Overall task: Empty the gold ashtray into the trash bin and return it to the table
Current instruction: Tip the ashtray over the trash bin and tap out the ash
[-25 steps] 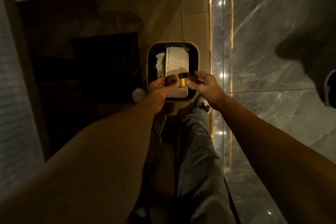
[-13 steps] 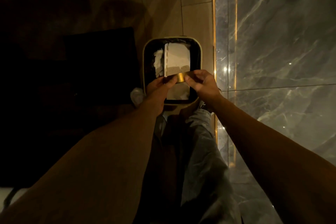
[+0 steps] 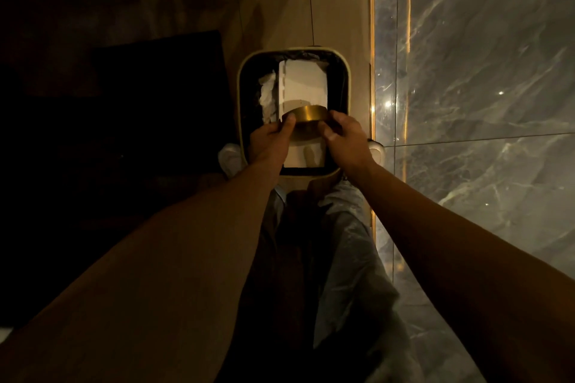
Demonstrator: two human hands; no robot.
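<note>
The round gold ashtray (image 3: 308, 115) is held over the open trash bin (image 3: 241, 81), tipped so its rim faces away from me. My left hand (image 3: 272, 137) grips its left side and my right hand (image 3: 343, 137) grips its right side. The bin is rectangular with a pale rim and a dark liner, and it stands on the floor straight below my hands. Inside it lie a flat white box (image 3: 303, 84) and crumpled white paper (image 3: 267, 93). What is inside the ashtray is hidden from me.
A glossy grey marble wall (image 3: 473, 102) with a lit gold strip (image 3: 371, 40) runs along the right. Dark furniture (image 3: 124, 134) fills the left. My legs in grey trousers (image 3: 348, 258) and white shoes (image 3: 230, 160) stand just behind the bin on a tan tiled floor (image 3: 336, 9).
The ashtray has turned between my hands from nearly edge-on to showing its broad gold side, still over the bin. The view has dropped closer to the bin.
</note>
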